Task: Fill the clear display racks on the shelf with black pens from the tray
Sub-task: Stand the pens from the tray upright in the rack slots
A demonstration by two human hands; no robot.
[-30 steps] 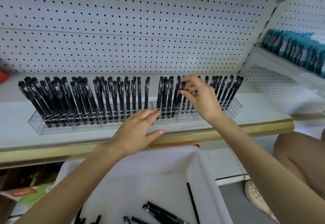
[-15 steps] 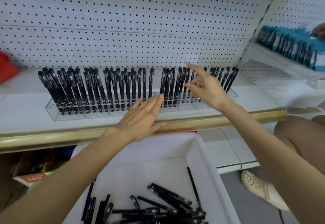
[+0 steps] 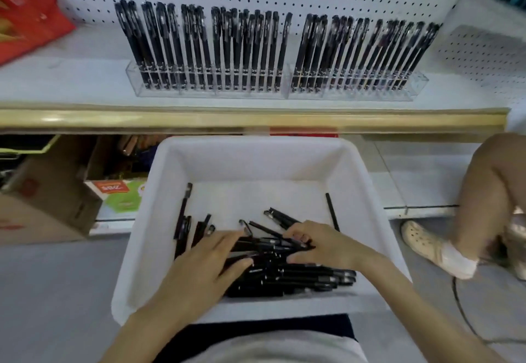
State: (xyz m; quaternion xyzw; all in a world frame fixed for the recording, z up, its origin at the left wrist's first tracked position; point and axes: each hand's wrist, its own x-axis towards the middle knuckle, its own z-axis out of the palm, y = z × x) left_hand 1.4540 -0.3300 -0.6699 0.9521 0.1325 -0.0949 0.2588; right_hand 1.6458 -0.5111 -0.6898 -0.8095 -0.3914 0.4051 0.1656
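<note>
Two clear display racks (image 3: pixel 353 93) stand side by side on the white shelf (image 3: pixel 71 80), both holding several upright black pens (image 3: pixel 247 46). Below the shelf a white tray (image 3: pixel 256 160) holds a heap of loose black pens (image 3: pixel 296 277). Both hands are down in the tray. My left hand (image 3: pixel 207 263) lies on the heap with its fingers stretched over the pens. My right hand (image 3: pixel 318 244) has its fingers curled round some pens at the top of the heap.
A gold strip (image 3: pixel 256 119) edges the shelf front. A red bag (image 3: pixel 25 18) lies at the shelf's left. Cardboard boxes (image 3: pixel 48 206) sit under the shelf at left. Another person's leg and white shoe (image 3: pixel 427 246) are at right, beside a cable on the floor.
Both hands have left the racks and dropped into the tray. The view has tilted down, so the whole tray shows. My right hand now grips pens in the heap.
</note>
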